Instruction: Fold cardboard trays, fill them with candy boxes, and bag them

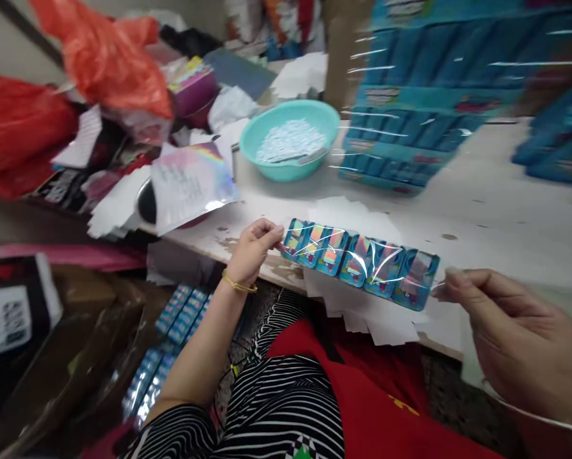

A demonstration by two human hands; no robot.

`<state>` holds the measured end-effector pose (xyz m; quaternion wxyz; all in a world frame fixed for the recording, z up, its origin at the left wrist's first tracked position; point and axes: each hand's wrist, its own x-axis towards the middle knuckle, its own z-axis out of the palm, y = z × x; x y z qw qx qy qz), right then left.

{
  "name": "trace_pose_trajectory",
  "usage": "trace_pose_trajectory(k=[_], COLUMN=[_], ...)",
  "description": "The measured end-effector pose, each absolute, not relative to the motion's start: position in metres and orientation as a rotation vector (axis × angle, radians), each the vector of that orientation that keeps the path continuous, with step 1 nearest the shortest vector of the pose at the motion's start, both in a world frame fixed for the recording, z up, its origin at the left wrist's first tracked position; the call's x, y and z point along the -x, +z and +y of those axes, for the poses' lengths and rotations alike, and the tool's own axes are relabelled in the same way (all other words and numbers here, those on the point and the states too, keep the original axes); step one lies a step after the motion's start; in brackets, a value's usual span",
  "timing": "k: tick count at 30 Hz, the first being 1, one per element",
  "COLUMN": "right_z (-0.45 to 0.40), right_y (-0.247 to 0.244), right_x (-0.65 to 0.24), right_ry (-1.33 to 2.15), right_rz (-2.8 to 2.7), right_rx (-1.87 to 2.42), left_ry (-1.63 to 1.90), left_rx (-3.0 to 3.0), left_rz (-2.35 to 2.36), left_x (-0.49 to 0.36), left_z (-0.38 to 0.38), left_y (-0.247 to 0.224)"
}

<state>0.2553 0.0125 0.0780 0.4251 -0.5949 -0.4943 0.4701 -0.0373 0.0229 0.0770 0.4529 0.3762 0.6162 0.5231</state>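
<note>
A row of several small blue packets wrapped in clear film is held level just above the table's front edge. My left hand, with a thin gold bracelet at the wrist, pinches the film at the row's left end. My right hand pinches the film at the right end. Under the row lies a loose stack of white paper sheets that overhangs the white table.
A teal bowl of small white pieces sits behind. Stacks of blue packet trays stand at the back right. Orange plastic bags, a shiny foil pouch and paper clutter fill the left. More blue packets lie in a box below.
</note>
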Motion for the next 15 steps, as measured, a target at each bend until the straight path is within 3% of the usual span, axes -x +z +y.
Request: trace_pose_trajectory(k=[4, 8, 15], right_z=[0.026, 0.021, -0.066], right_y=[0.116, 0.089, -0.065], right_x=[-0.198, -0.108, 0.036], right_ry=[1.347, 1.665, 2.064], right_rz=[-1.651, -1.872, -2.368], right_rx=[1.154, 0.77, 0.853], left_ry=[1.619, 1.758, 1.683], left_rx=[-0.691, -0.35, 0.544], left_rz=[1.769, 2.072, 2.32], left_x=[0.074, 0.091, 0.09], left_z=[-0.077, -0.192, -0.344], left_y=[0.111, 0.105, -0.046])
